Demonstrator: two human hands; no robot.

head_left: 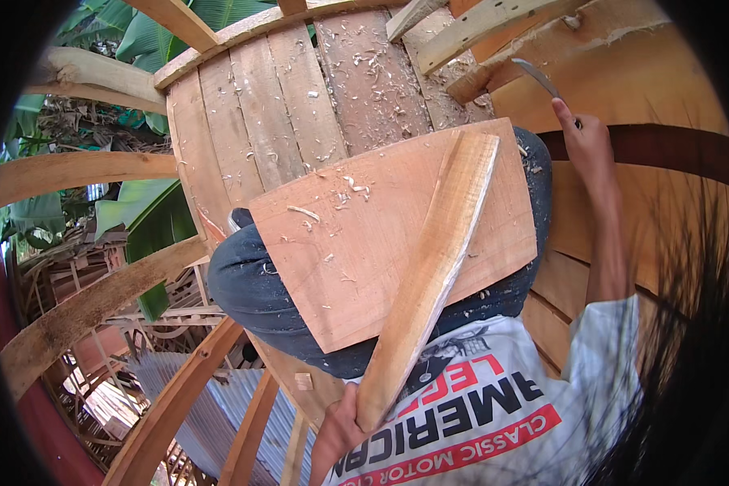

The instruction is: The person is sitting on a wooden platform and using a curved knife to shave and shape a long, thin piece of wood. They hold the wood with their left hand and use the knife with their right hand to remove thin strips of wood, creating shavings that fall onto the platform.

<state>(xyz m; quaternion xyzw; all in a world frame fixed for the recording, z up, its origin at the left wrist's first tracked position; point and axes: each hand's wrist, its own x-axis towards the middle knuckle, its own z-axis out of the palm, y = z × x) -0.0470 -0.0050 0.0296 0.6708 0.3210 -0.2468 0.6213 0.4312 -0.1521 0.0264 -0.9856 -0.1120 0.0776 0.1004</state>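
Observation:
My right hand (585, 134) is raised at the upper right, its fingers wrapped round the handle of a knife with a curved blade (536, 78). The blade points up and left, clear of the wood. Low in the view, my left hand (340, 423) grips the near end of a long wooden strip (431, 279). This strip slants up and right, with a pale, freshly cut right edge. Its far part lies on a wide wooden board (356, 227) across my lap. Curled shavings (355, 188) are scattered over the board.
I sit on a plank floor (255, 113) strewn with shavings. Curved wooden ribs (89, 168) rise at the left, beams (494, 32) at the upper right, and a plank wall (616, 73) at the right. Beyond the ribs are banana leaves (150, 206) and corrugated sheets (186, 397).

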